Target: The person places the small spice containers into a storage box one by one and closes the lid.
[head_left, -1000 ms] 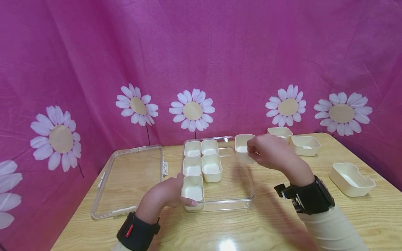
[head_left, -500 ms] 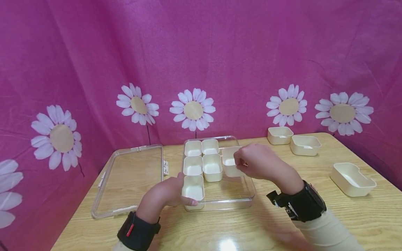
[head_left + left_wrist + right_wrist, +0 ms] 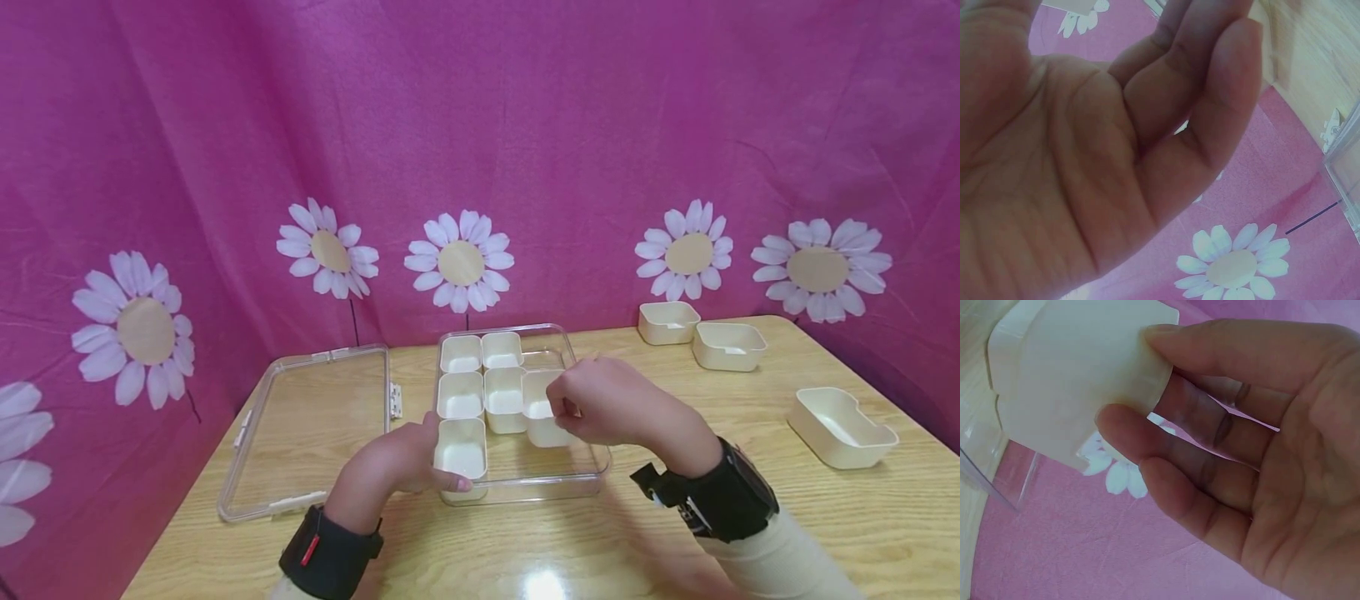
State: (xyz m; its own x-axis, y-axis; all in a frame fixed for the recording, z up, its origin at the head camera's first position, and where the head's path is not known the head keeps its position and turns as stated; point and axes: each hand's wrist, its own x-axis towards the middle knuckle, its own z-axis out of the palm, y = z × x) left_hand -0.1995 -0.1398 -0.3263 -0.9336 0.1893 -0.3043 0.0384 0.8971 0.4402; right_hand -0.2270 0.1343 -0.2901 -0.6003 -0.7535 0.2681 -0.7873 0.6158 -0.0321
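My right hand (image 3: pixel 603 400) pinches a small cream storage cup (image 3: pixel 546 429) by its right-hand wall, with the thumb on one face and fingertips on the other in the right wrist view. The cup is tilted slightly over a clear plastic box (image 3: pixel 536 483), beside the middle cup (image 3: pixel 505 417) of the second column. My left hand (image 3: pixel 401 458) rests against the box's front left corner, its thumb along the front beside the nearest cup (image 3: pixel 461 458). In the left wrist view, the left fingers (image 3: pixel 1229 94) are loosely bent. Several cream cups stand upright in the box's left half.
The clear latched lid (image 3: pixel 318 429) lies left of the box on the wooden table (image 3: pixel 555 550). Two notched cream containers, one rearmost (image 3: pixel 667 333) and one beside it (image 3: pixel 729 358), stand back right. A third notched container (image 3: pixel 847 442) sits nearer. A magenta flowered cloth (image 3: pixel 555 125) hangs behind.
My right hand has brought the cup leftward and nearer, from the box's back right edge to a spot beside the second column. The left hand has stayed at its corner.
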